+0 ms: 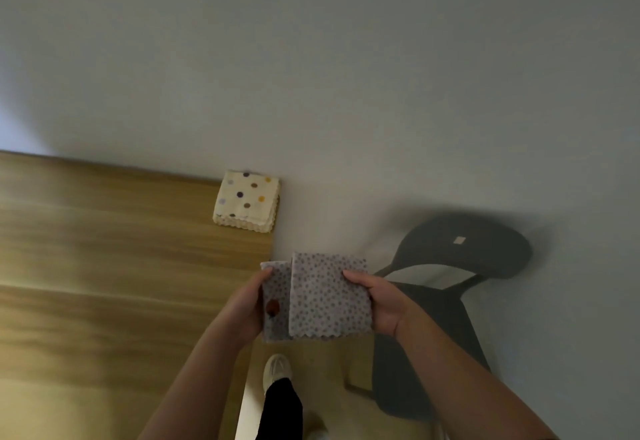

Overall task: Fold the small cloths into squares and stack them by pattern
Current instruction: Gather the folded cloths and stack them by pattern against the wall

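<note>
Clamped with left grip [247,304] and right grip [379,301] on opposite edges of the grey speckled cloth [325,297], aloft off the table's [121,249] right edge, mid-fold; next, likely squaring, then laying beside the polka-dot stack [246,199].

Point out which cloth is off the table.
The grey cloth with small dots, held up between the left hand and right hand. The cream cloth with large coloured dots lies folded on the corner of the wooden table.

So I count one grey dotted cloth [325,297], one stack of cream polka-dot cloths [246,200], two hands, left hand [242,306] and right hand [384,304], one chair [460,249], one table [104,249], one shoe [277,368].
</note>
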The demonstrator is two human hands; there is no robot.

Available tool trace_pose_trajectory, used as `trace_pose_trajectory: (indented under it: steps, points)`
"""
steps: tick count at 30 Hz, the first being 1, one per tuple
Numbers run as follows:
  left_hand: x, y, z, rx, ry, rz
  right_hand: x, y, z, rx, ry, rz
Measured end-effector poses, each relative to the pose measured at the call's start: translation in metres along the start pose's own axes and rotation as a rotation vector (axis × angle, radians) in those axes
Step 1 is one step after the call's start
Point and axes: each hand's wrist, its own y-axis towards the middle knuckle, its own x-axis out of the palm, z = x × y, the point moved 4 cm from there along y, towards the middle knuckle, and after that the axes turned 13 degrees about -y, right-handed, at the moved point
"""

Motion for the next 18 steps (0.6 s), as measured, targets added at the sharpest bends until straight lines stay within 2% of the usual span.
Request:
trace_pose_trajectory:
  steps: [5,18]
  points:
    - [0.027,0.030,0.042,0.004,0.027,-0.077,0.012,0.025,-0.038,-0.002,-0.017,0.011]
    - [0.051,0.040,0.067,-0.029,0.037,-0.074,0.015,0.056,-0.088,0.047,-0.180,-0.016]
